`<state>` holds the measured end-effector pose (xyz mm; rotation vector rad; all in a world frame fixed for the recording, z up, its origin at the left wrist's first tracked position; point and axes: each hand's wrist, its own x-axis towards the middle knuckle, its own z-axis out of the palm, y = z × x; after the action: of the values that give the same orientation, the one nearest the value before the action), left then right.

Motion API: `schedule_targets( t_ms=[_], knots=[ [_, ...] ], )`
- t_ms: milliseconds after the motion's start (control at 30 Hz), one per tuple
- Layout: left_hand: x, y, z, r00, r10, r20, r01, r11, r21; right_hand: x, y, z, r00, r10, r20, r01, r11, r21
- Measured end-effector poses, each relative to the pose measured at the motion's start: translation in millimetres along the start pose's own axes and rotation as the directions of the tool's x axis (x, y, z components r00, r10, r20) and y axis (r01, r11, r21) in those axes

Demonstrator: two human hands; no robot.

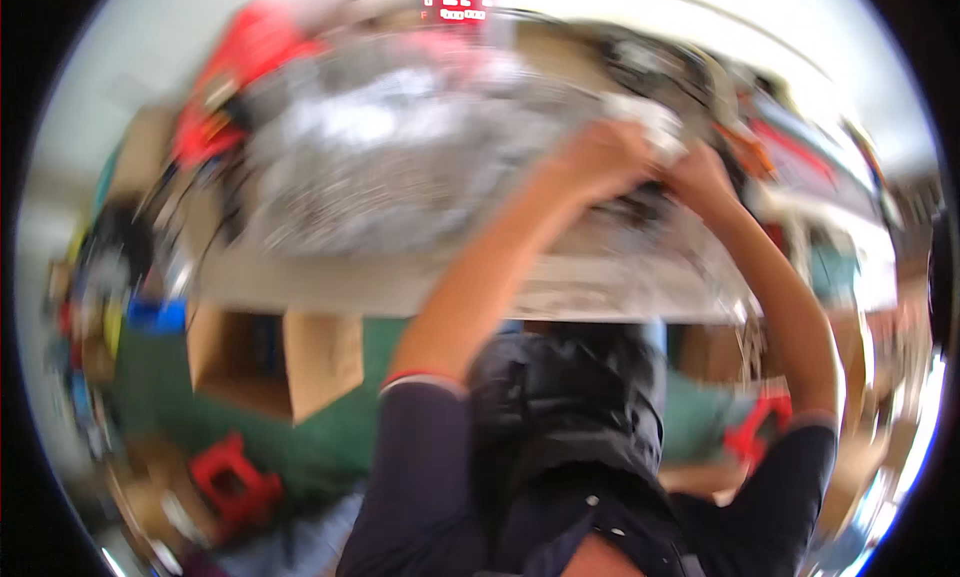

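- The table (400, 282) is bearing a heap of shiny plastic (370, 157).
- Right of it, left hand (605, 162) and right hand (700, 177) are nearly meeting, blur hiding whether either grip is clenched.
- A white bundle (648, 120) is showing at the left hand; loose holding could be risking a drop.

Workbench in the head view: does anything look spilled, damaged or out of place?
Nothing looks clearly spilled or damaged, though blur hides detail. What looks untidy is the shiny, plastic-like heap, sprawled loosely over much of the workbench, to the left of the left hand.
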<state>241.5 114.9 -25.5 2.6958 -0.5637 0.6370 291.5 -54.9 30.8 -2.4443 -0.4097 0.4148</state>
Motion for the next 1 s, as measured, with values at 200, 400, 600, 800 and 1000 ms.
schedule_targets(
  t_ms=[200,400,600,800,1000],
  knots=[
    [15.4,5.3,-27.3,0.982,0.161,-0.098,-0.159,0.987,0.035,13.2,-7.7,-15.4,0.970,0.097,0.221,-0.052,0.979,-0.199],
    [21.5,26.2,-16.1,0.983,0.153,-0.098,-0.158,0.987,-0.037,-10.0,-1.7,-29.9,0.966,0.215,0.143,-0.210,0.977,-0.047],
    [17.4,22.7,-22.1,0.989,0.136,-0.062,-0.138,0.990,-0.016,-6.1,-5.0,-23.7,0.965,0.198,0.169,-0.193,0.980,-0.046],
    [17.9,17.4,-19.7,0.984,0.163,-0.070,-0.162,0.987,0.020,-9.3,-16.6,-29.1,0.956,0.263,0.133,-0.257,0.965,-0.062],
    [17.8,16.7,-20.9,0.977,0.196,-0.078,-0.195,0.981,0.023,-21.0,-15.1,-32.1,0.970,0.203,0.135,-0.181,0.970,-0.160]
  ],
)
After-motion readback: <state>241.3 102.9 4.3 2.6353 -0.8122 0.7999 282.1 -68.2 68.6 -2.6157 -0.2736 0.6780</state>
